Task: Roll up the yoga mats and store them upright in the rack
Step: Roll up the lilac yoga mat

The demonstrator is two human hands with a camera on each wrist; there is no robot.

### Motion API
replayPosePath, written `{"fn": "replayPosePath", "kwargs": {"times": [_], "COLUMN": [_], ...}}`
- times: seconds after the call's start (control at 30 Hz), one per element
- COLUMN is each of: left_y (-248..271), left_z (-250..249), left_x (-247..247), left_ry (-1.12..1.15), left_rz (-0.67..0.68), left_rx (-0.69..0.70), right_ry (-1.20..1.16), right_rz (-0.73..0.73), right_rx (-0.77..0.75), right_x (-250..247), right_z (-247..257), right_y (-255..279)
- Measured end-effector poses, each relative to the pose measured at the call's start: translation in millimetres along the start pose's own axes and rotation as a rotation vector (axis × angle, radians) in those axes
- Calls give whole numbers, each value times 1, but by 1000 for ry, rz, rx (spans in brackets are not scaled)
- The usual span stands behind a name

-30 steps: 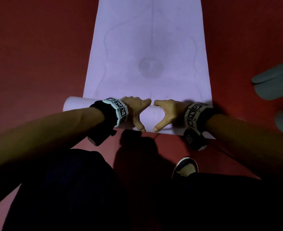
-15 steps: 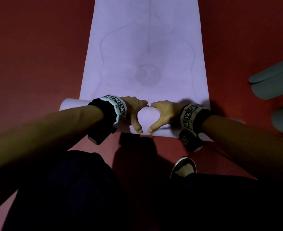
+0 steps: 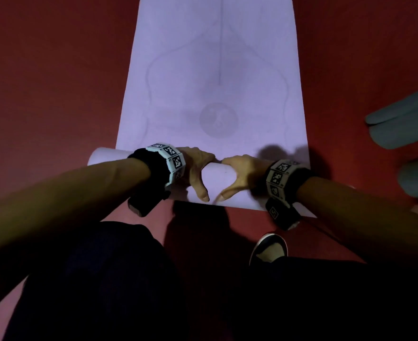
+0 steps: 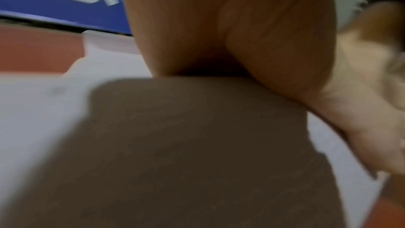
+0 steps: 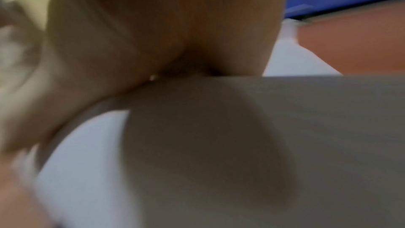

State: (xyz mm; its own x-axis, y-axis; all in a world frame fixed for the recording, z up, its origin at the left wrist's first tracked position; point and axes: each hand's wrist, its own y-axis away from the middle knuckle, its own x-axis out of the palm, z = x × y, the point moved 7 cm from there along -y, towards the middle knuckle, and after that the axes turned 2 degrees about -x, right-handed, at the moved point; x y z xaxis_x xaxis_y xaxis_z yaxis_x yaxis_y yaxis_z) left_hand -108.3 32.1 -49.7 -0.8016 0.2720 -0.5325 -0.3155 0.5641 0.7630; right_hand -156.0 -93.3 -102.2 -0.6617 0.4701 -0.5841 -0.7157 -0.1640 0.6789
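A red floor [image 3: 50, 94] fills the frame, the lilac yoga mat [image 3: 215, 70] running up the centre. At lower centre its rolled end lies crosswise; the left hand [image 3: 198, 168] and right hand [image 3: 242, 173] each grip it, thumbs curled round.

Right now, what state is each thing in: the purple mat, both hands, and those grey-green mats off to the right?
purple yoga mat: partly rolled; near end a roll, the rest flat on the red floor.
left hand: on the roll, fingers over the top, thumb toward the person.
right hand: on the roll beside the left, same pose.
grey-green mats: lying on the floor at right, cut off by the frame.
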Motion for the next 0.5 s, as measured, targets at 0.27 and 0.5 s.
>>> {"fn": "replayPosePath", "kwargs": {"times": [0.27, 0.5], "left_y": [-13, -23], "left_z": [4, 0], "left_x": [8, -4], "left_ry": [69, 30], "left_rz": [58, -3], "left_rx": [9, 41], "right_ry": [-6, 0], "right_rz": [-14, -3], "right_rx": [5, 23], "right_x": [0, -4], "right_z": [-9, -15], "right_y": [0, -3]}}
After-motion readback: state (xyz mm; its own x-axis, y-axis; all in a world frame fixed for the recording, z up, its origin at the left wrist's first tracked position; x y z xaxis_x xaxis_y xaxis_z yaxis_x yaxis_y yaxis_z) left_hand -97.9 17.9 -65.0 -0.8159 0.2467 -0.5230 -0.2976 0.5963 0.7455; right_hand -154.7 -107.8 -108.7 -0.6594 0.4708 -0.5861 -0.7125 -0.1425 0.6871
